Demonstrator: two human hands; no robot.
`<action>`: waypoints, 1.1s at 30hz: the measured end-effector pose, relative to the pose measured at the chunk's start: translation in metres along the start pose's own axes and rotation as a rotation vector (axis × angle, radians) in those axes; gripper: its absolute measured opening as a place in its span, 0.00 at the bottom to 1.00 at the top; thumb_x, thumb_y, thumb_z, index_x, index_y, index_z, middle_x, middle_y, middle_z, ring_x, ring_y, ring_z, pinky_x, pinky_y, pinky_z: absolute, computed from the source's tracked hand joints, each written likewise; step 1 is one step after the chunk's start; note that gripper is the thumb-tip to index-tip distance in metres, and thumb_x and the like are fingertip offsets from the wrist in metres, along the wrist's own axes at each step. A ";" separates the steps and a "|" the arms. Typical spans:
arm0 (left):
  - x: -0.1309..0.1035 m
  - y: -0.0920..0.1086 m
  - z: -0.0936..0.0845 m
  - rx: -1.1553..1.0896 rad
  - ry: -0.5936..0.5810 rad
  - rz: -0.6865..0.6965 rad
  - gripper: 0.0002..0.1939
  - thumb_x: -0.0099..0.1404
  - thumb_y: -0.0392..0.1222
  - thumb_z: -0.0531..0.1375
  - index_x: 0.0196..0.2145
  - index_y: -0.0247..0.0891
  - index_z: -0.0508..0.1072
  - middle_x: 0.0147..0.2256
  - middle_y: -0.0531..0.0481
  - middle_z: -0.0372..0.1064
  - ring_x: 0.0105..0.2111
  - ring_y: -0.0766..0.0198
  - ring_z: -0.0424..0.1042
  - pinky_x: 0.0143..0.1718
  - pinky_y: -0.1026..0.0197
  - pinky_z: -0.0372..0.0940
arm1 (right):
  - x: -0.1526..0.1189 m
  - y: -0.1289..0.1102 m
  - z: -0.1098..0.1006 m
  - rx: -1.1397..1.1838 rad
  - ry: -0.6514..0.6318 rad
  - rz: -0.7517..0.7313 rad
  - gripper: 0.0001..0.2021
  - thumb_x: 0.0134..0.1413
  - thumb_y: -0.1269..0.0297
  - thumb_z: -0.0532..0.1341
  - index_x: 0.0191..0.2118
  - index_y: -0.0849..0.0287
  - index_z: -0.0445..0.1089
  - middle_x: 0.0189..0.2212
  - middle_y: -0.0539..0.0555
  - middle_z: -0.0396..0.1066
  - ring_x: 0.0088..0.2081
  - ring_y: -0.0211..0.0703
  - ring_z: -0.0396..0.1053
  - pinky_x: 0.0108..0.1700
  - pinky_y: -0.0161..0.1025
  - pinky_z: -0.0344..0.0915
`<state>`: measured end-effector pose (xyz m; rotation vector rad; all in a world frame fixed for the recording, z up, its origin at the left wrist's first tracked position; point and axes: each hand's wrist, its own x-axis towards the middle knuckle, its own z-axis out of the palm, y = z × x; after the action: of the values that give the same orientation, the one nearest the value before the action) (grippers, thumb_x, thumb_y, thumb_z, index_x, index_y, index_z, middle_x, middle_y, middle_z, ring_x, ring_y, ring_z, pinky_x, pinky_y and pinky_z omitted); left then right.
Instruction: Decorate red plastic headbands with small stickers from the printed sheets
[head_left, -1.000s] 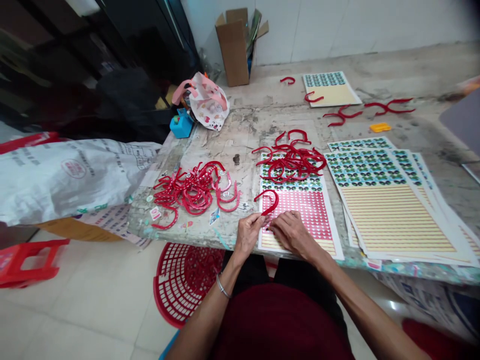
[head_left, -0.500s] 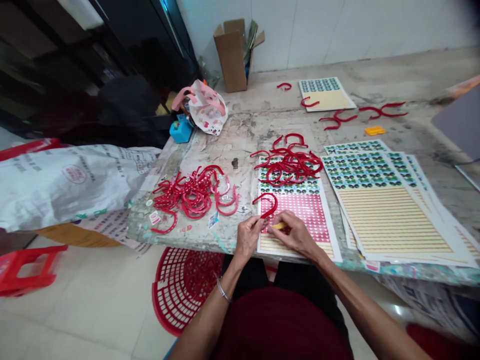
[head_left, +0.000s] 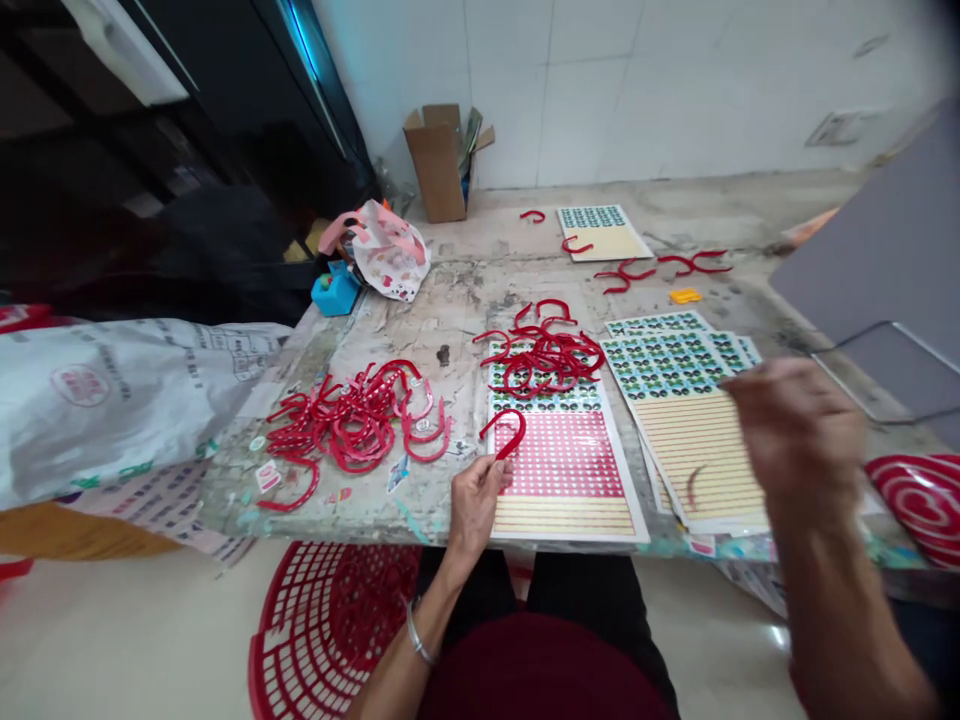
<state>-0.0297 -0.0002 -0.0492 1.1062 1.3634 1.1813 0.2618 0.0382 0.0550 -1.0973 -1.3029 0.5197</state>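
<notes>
My left hand [head_left: 474,505] pinches one end of a curved red band [head_left: 512,432] above the sticker sheet with pink rows [head_left: 555,450]. Blurred by motion, my right hand [head_left: 799,430] is raised over the stack of striped sheets [head_left: 694,440]; its fingers and anything in them cannot be made out. A heap of plain red bands [head_left: 551,350] lies on the upper part of the pink-rowed sheet. Left of it, a pile of patterned red bands [head_left: 356,415] rests on the worn table [head_left: 457,290].
At the back stand a cardboard box [head_left: 437,170], a white and pink bag [head_left: 390,250] and a blue container [head_left: 336,290]. Further right are a small sheet [head_left: 611,243], loose bands and a yellow piece [head_left: 685,296]. A red basket [head_left: 300,620] sits below the table.
My right hand has moved away from the band, up and to the right over the striped sheets. My left hand still holds the band. The view has shifted to the right.
</notes>
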 end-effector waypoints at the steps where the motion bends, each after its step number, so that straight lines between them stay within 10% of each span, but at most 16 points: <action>1: 0.000 0.010 0.001 -0.035 -0.003 -0.009 0.12 0.61 0.46 0.56 0.34 0.34 0.74 0.29 0.46 0.73 0.30 0.61 0.72 0.34 0.61 0.66 | -0.008 -0.005 0.021 0.013 -0.084 0.056 0.06 0.50 0.59 0.62 0.28 0.54 0.66 0.26 0.51 0.64 0.29 0.39 0.62 0.31 0.42 0.57; 6: -0.001 0.072 0.009 -0.344 -0.129 -0.034 0.11 0.61 0.44 0.58 0.34 0.32 0.73 0.33 0.44 0.73 0.35 0.62 0.72 0.42 0.61 0.64 | -0.027 -0.019 0.097 -0.189 -0.528 -0.107 0.08 0.48 0.62 0.63 0.31 0.57 0.64 0.27 0.51 0.65 0.29 0.40 0.63 0.32 0.39 0.60; 15: 0.007 0.093 0.011 -0.410 -0.025 0.069 0.09 0.60 0.43 0.60 0.33 0.33 0.74 0.30 0.48 0.72 0.33 0.64 0.70 0.39 0.64 0.63 | -0.014 -0.034 0.115 -0.648 -0.420 -0.480 0.14 0.49 0.55 0.63 0.34 0.58 0.63 0.28 0.54 0.68 0.33 0.47 0.62 0.40 0.46 0.54; 24: 0.022 0.098 0.004 -0.595 0.099 0.065 0.08 0.57 0.42 0.62 0.32 0.34 0.74 0.32 0.49 0.72 0.31 0.67 0.71 0.38 0.64 0.65 | -0.091 0.032 0.117 -0.396 -0.414 -0.013 0.12 0.49 0.55 0.62 0.35 0.58 0.68 0.30 0.58 0.69 0.34 0.50 0.65 0.36 0.46 0.61; 29: 0.015 0.096 0.015 -0.615 0.016 0.018 0.07 0.58 0.41 0.61 0.32 0.34 0.74 0.31 0.49 0.72 0.30 0.67 0.71 0.37 0.65 0.65 | -0.090 0.007 0.137 0.334 -0.405 0.616 0.15 0.55 0.53 0.57 0.42 0.57 0.70 0.36 0.57 0.71 0.36 0.46 0.68 0.37 0.44 0.66; 33: 0.007 0.091 0.017 -0.594 -0.005 -0.017 0.08 0.58 0.41 0.61 0.33 0.34 0.75 0.31 0.49 0.73 0.29 0.68 0.70 0.37 0.65 0.65 | -0.073 -0.009 0.148 0.686 -0.168 0.769 0.10 0.47 0.57 0.64 0.33 0.56 0.69 0.30 0.52 0.70 0.30 0.39 0.66 0.33 0.38 0.65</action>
<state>-0.0108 0.0185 0.0399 0.6667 0.9181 1.4421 0.1034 0.0240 0.0109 -0.9365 -0.6873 1.5293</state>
